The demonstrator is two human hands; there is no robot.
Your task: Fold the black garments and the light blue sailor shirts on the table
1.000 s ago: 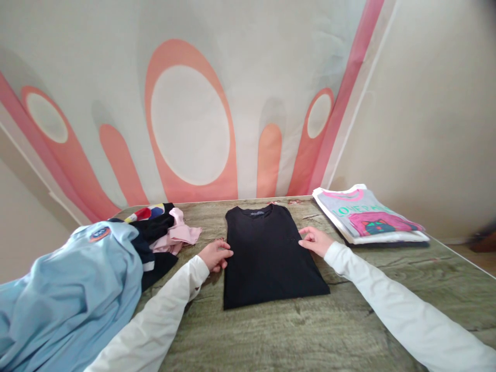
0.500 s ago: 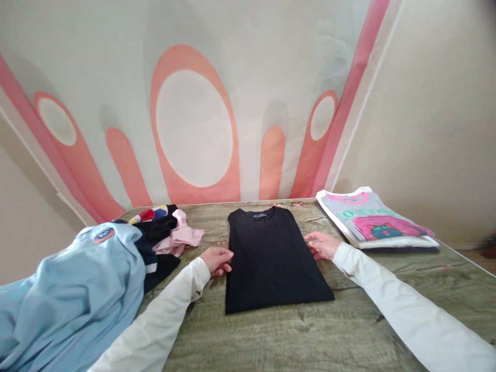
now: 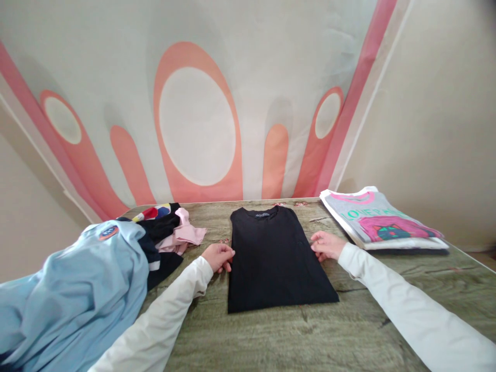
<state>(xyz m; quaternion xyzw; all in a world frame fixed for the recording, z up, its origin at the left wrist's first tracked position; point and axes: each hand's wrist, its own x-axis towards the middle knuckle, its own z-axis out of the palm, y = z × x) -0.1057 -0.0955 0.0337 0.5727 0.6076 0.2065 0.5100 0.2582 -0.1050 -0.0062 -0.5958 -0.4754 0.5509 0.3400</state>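
Note:
A black T-shirt point(image 3: 273, 258), folded into a neat rectangle, lies flat on the wooden table with its collar at the far end. At its left edge, my left hand point(image 3: 219, 257) pinches the fabric between thumb and fingers. Opposite, my right hand point(image 3: 326, 245) has its fingers closed on the right edge; the fingertips are partly hidden. Both hands hold the shirt about halfway along its sides.
To the left lies a loose heap with a light blue garment point(image 3: 89, 289), a pink garment point(image 3: 186, 232) and dark clothes. A stack of folded shirts, topped by a grey printed T-shirt point(image 3: 382, 214), stands at the right. Behind the table point(image 3: 271, 341) rises a patterned wall.
The view has shifted slightly, so everything sits a little further right. My right hand's fingers have drawn closer together at the shirt's edge. The black T-shirt stays flat.

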